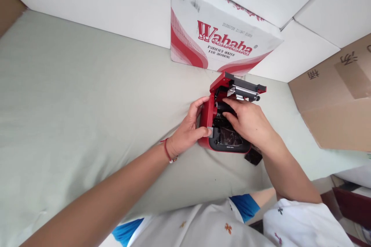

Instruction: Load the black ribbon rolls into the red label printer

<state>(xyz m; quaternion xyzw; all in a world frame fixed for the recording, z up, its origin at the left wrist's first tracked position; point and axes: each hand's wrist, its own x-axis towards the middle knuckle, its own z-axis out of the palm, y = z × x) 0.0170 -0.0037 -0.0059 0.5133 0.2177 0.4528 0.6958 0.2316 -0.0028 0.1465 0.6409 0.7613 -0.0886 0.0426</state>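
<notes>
A red and black printer-like machine [204, 119] stands on the pale green cloth with its lid [218, 82] raised. My left hand [189, 127] grips its left wall, thumb on the front corner near a grey tab and fingers along the side. Inside the machine, my right hand [247, 119] has its forefinger and thumb on either side of a black roll [220, 107]. Shiny dark film [230, 137] lies in the front of the compartment. The right hand's other fingers and the compartment's right side are hidden.
A white and red Wahaha water carton [226, 42] stands right behind the machine, against white panels [101, 4]. To the right is a brown cardboard box [333, 100]. A small black object [253, 157] lies beside the machine's front right corner on the cloth [87, 85].
</notes>
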